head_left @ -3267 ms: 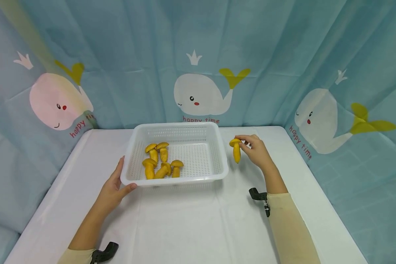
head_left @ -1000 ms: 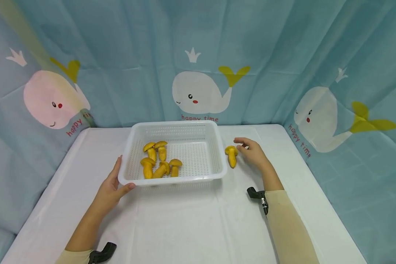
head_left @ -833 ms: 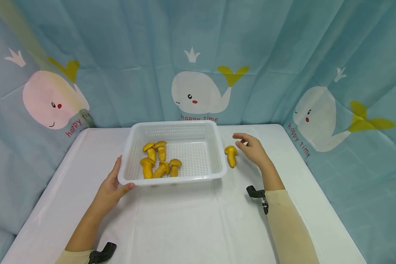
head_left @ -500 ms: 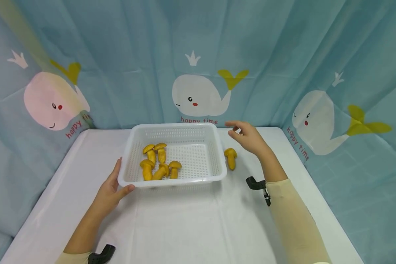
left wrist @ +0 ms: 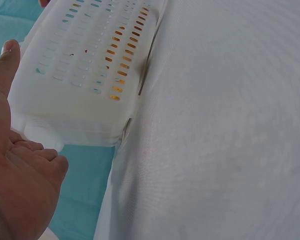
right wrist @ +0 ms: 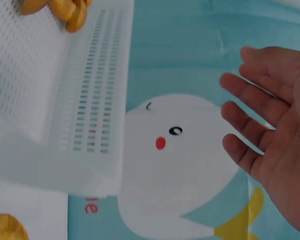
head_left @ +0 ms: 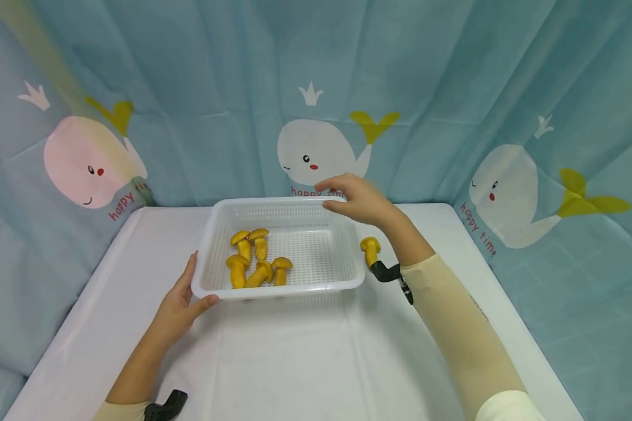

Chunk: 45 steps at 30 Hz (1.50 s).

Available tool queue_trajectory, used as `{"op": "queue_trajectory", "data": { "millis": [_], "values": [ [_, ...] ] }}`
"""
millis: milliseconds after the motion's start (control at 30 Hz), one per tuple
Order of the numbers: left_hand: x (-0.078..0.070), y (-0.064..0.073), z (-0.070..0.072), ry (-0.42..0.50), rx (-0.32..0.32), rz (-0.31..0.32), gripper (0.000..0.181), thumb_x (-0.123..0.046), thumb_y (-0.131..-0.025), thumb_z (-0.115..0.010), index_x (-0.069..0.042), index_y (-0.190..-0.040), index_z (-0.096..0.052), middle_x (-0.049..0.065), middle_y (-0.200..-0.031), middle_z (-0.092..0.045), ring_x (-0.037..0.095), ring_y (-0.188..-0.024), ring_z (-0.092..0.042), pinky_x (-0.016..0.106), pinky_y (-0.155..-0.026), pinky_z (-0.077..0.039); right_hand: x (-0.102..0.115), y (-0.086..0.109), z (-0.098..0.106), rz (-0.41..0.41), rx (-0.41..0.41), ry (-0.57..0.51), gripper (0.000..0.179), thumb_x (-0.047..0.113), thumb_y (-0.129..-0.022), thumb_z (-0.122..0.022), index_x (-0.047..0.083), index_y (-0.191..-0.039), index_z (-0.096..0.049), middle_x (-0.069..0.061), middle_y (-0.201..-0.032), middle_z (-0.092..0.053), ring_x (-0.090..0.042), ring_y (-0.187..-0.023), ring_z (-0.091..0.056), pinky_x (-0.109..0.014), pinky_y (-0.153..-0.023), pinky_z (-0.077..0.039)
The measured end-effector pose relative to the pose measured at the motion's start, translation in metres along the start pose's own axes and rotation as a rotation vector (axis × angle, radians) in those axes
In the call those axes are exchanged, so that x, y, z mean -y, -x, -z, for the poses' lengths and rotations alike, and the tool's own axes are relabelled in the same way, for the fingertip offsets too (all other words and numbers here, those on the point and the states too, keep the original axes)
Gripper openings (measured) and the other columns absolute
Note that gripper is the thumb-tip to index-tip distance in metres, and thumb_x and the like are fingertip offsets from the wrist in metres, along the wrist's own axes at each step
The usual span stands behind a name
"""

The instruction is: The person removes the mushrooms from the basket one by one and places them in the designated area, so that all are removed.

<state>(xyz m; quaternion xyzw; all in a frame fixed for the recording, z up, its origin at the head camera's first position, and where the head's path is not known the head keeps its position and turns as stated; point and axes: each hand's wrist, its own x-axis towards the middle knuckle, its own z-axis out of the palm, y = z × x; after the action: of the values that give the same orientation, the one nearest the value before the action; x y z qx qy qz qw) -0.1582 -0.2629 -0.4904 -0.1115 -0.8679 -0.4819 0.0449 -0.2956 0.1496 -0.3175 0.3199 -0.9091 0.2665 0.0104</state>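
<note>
A white plastic basket (head_left: pixel 316 286) with slotted walls holds several yellow mushrooms (head_left: pixel 238 270) on its left side. My left hand (head_left: pixel 174 313) grips the near left corner, thumb at the front rim and fingers along the left side; the left wrist view shows some fingers curled beside the basket wall (left wrist: pixel 65 107). My right hand (head_left: pixel 360 199) is in the air by the far right corner, fingers loosely bent and holding nothing, as the right wrist view of the hand (right wrist: pixel 277 120) confirms. One more mushroom (head_left: pixel 370 248) lies right of the basket, its lower stem hidden by the wrist camera.
A white cloth (head_left: pixel 284 356) covers the table. Blue curtains (head_left: pixel 216 146) with printed whales enclose its back and sides. A black wrist camera (head_left: pixel 387 272) sits on the right forearm and another camera (head_left: pixel 165 404) on the left.
The right hand has let go of the single mushroom, leaving it on the cloth, then risen and moved left toward the basket's far right corner. The left hand and basket have stayed put.
</note>
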Motion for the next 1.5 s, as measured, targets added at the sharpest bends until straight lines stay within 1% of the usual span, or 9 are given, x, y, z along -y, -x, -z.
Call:
{"op": "queue_trajectory", "data": {
  "millis": [133, 300, 367, 533, 700, 867, 1233, 1367, 1500],
  "values": [
    [0.001, 0.001, 0.001, 0.001, 0.004, 0.009, 0.110, -0.019, -0.090, -0.080, -0.029, -0.166, -0.002, -0.002, -0.173, -0.004, 0.032, -0.158, -0.009, 0.001, -0.108, -0.017, 0.008, -0.018, -0.009, 0.041, 0.072, -0.001, 0.043, 0.028, -0.099, -0.070, 0.018, -0.140, -0.064, 0.003, -0.139, -0.063, -0.019, -0.122, -0.056, -0.038, -0.106, -0.048],
    [0.000, 0.001, 0.001, -0.009, 0.000, 0.020, 0.108, -0.024, -0.090, -0.081, -0.032, -0.165, -0.003, -0.005, -0.173, -0.005, 0.034, -0.158, -0.011, 0.031, -0.122, -0.021, 0.014, -0.039, -0.022, 0.088, 0.169, -0.043, 0.045, 0.033, -0.098, -0.072, 0.019, -0.140, -0.063, 0.005, -0.140, -0.062, -0.017, -0.126, -0.055, -0.039, -0.110, -0.046],
    [0.000, 0.001, 0.001, -0.010, 0.001, 0.020, 0.108, -0.024, -0.090, -0.080, -0.032, -0.165, -0.004, -0.005, -0.173, -0.005, 0.035, -0.157, -0.012, 0.044, -0.120, -0.022, 0.014, -0.046, -0.028, 0.098, 0.207, -0.058, 0.045, 0.034, -0.097, -0.073, 0.021, -0.139, -0.064, 0.006, -0.140, -0.062, -0.018, -0.126, -0.055, -0.040, -0.109, -0.047],
    [0.000, 0.000, 0.001, -0.014, 0.000, 0.021, 0.108, -0.024, -0.090, -0.080, -0.031, -0.166, -0.003, -0.007, -0.172, -0.005, 0.036, -0.157, -0.012, 0.053, -0.116, -0.024, 0.011, -0.063, -0.045, 0.116, 0.269, -0.102, 0.042, 0.033, -0.095, -0.075, 0.022, -0.135, -0.067, 0.006, -0.137, -0.065, -0.018, -0.124, -0.056, -0.038, -0.106, -0.049],
    [0.000, -0.002, 0.002, -0.017, -0.006, 0.008, 0.108, -0.024, -0.090, -0.080, -0.035, -0.165, -0.004, -0.008, -0.172, -0.007, 0.036, -0.157, -0.014, 0.064, -0.112, -0.026, 0.007, -0.074, -0.062, 0.120, 0.326, -0.112, 0.039, 0.031, -0.095, -0.076, 0.022, -0.132, -0.069, 0.007, -0.134, -0.067, -0.014, -0.121, -0.058, -0.032, -0.105, -0.049],
    [-0.001, -0.002, 0.003, -0.008, -0.004, 0.011, 0.108, -0.024, -0.090, -0.081, -0.039, -0.164, -0.004, -0.005, -0.173, -0.007, 0.040, -0.156, -0.013, 0.070, -0.112, -0.026, 0.005, -0.080, -0.076, 0.103, 0.387, -0.117, 0.039, 0.029, -0.096, -0.074, 0.021, -0.133, -0.069, 0.007, -0.135, -0.066, -0.015, -0.123, -0.057, -0.029, -0.103, -0.051],
    [-0.001, -0.001, 0.002, 0.010, -0.003, -0.008, 0.109, -0.016, -0.089, -0.081, -0.031, -0.166, -0.006, -0.004, -0.173, -0.007, 0.039, -0.157, -0.011, 0.072, -0.112, -0.024, -0.005, -0.083, -0.097, 0.051, 0.470, -0.168, 0.035, 0.023, -0.095, -0.076, 0.022, -0.130, -0.071, 0.002, -0.133, -0.068, -0.016, -0.121, -0.057, -0.026, -0.097, -0.053],
    [0.001, 0.000, 0.002, 0.014, -0.006, -0.009, 0.110, -0.013, -0.088, -0.081, -0.034, -0.165, -0.005, -0.004, -0.173, -0.007, 0.038, -0.157, -0.010, 0.071, -0.113, -0.023, -0.010, -0.084, -0.106, 0.055, 0.510, -0.197, 0.036, 0.021, -0.095, -0.075, 0.016, -0.130, -0.071, -0.004, -0.133, -0.069, -0.026, -0.124, -0.058, -0.028, -0.098, -0.054],
    [0.002, 0.000, 0.001, 0.026, -0.008, -0.013, 0.111, -0.013, -0.088, -0.081, -0.039, -0.164, -0.005, -0.004, -0.173, -0.007, 0.039, -0.157, -0.010, 0.073, -0.113, -0.022, -0.013, -0.085, -0.113, 0.062, 0.545, -0.201, 0.038, 0.019, -0.096, -0.074, 0.010, -0.132, -0.070, -0.004, -0.132, -0.069, -0.026, -0.123, -0.060, -0.031, -0.101, -0.052]
  ]
}}
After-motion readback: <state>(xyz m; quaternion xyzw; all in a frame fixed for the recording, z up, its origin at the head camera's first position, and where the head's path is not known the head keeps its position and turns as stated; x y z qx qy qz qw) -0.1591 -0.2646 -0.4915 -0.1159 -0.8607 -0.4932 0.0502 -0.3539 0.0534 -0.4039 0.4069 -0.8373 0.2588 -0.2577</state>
